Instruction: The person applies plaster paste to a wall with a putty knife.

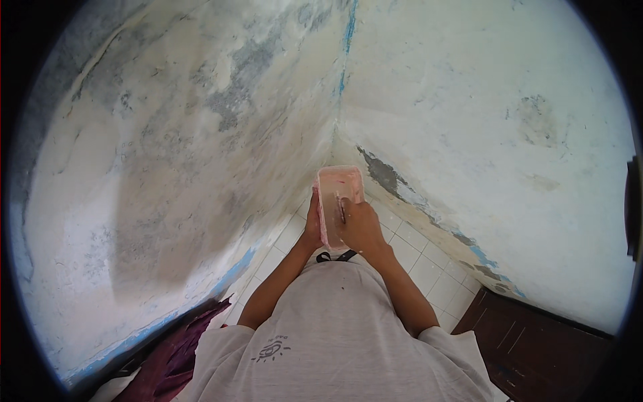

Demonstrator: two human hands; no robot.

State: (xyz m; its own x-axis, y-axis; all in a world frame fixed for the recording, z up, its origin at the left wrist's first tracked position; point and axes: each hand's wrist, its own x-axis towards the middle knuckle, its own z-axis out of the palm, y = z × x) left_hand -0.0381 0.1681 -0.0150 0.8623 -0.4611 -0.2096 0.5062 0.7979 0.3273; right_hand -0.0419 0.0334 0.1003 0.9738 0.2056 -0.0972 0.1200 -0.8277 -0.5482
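In front of my waist I have a pink rectangular plastic tub (341,171) with pale, smeared material on its inner walls and bottom. My left hand (313,222) is closed on the tub's left side, fingers along its wall. My right hand (362,226) reaches over the tub from the right with its fingers curled. A slim tool handle (341,210), dark and whitish, shows at those fingers, inside the tub's outline. The tool's working end cannot be made out, and the palm hides part of the tub.
Two stained, peeling walls meet in a corner ahead: the left wall (181,127) and right wall (482,100), which has a patch of broken plaster (385,175). White floor tiles (429,271) lie below. Dark brown furniture (536,342) stands right, purple cloth (177,355) lower left.
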